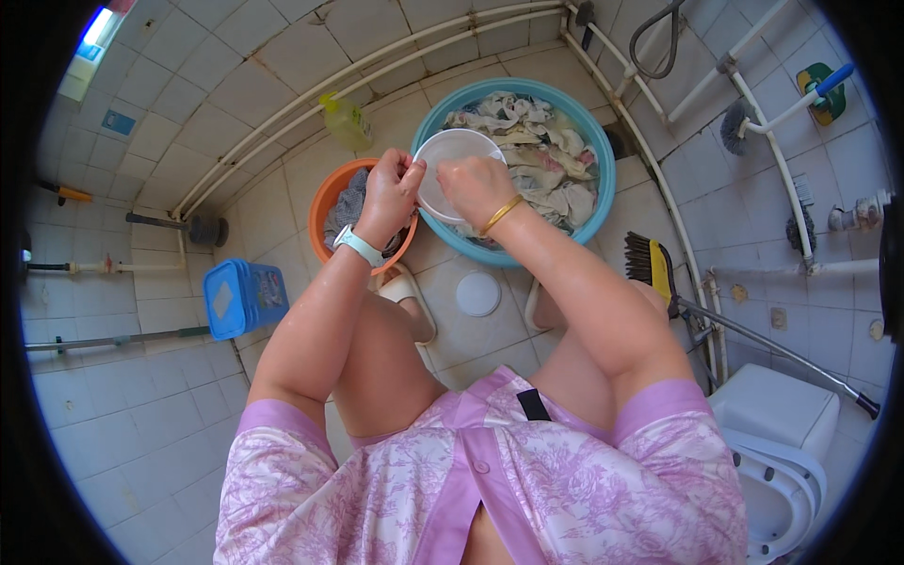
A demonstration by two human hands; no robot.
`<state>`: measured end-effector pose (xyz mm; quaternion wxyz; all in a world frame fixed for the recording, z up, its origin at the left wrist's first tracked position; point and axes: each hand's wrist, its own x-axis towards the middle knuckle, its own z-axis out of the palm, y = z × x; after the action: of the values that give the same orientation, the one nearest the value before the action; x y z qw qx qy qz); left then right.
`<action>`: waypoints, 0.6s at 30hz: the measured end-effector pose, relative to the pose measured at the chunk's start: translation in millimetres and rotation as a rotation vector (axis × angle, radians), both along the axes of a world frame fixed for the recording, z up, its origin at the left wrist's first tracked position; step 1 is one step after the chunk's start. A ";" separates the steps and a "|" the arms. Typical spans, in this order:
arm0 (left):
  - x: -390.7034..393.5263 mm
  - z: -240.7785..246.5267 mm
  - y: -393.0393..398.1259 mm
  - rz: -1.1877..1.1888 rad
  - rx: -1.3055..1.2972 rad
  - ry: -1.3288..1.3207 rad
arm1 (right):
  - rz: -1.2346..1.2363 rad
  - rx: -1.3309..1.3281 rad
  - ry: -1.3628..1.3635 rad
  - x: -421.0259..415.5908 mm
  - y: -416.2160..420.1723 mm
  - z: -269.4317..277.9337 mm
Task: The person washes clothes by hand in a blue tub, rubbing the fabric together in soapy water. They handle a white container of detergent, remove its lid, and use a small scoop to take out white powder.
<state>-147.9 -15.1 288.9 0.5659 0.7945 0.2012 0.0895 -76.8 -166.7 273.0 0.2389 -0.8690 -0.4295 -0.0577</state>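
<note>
My left hand (390, 189), with a pale watch at the wrist, grips the left rim of a white plastic bowl (462, 147). Curled over the bowl's near right side is my right hand (477, 185), wearing a gold bangle. Its fingertips are hidden, so whether it grips anything does not show. Below the bowl stands a large blue basin (604, 176) of soaking, light-coloured laundry (554, 145). An orange basin (319, 212) with dark, checked clothes (347, 205) sits to its left, partly covered by my left hand and wrist.
A bottle of yellow-green liquid (347, 123) stands behind the orange basin. At left is a blue lidded tub (244, 296). A round white disc (478, 294) lies between my feet. To the right are a yellow-and-black brush head (653, 268) on a long handle and a white toilet (773, 417).
</note>
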 end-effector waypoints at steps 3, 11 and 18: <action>-3.6 -4.2 8.4 0.002 0.070 -0.055 | 0.067 0.037 -0.030 1.7 -8.0 12.1; -5.9 -8.9 25.5 0.048 0.065 -0.086 | 0.041 0.180 0.135 11.1 -22.0 34.2; -10.7 8.7 33.8 0.315 -0.311 -0.096 | -0.365 0.982 0.659 66.1 -36.6 9.0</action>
<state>-158.5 18.7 297.6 0.6694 0.6515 0.3070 0.1822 -10.7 -203.3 282.0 0.7173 -0.6892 -0.1007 -0.0172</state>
